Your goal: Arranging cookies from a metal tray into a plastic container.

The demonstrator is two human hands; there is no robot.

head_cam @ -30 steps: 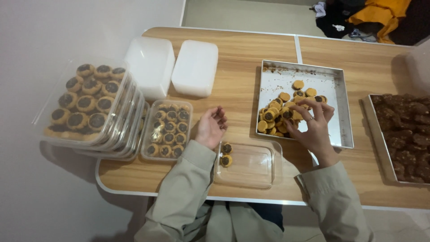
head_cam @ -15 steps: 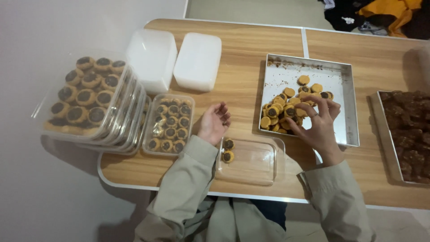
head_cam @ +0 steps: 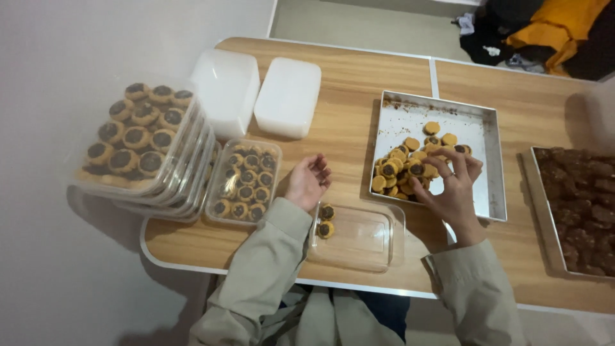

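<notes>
My left hand (head_cam: 308,182) rests palm up with curled, parted fingers on the wooden table (head_cam: 349,109), just above a clear plastic container (head_cam: 359,237) that holds two chocolate-topped cookies (head_cam: 326,221) at its left end. My right hand (head_cam: 451,186) reaches into the metal baking tray (head_cam: 487,131), fingers closing on a cookie at the edge of the cookie pile (head_cam: 400,166). Both sleeves are beige.
A filled open container (head_cam: 245,181) lies left of my left hand. A stack of filled, lidded containers (head_cam: 141,144) stands at the far left. Two white lids or boxes (head_cam: 259,96) lie behind. A tray of dark brown pieces (head_cam: 580,208) sits at right.
My right hand has shifted slightly within the tray, over the cookie pile. My left hand has stayed in place beside the clear container.
</notes>
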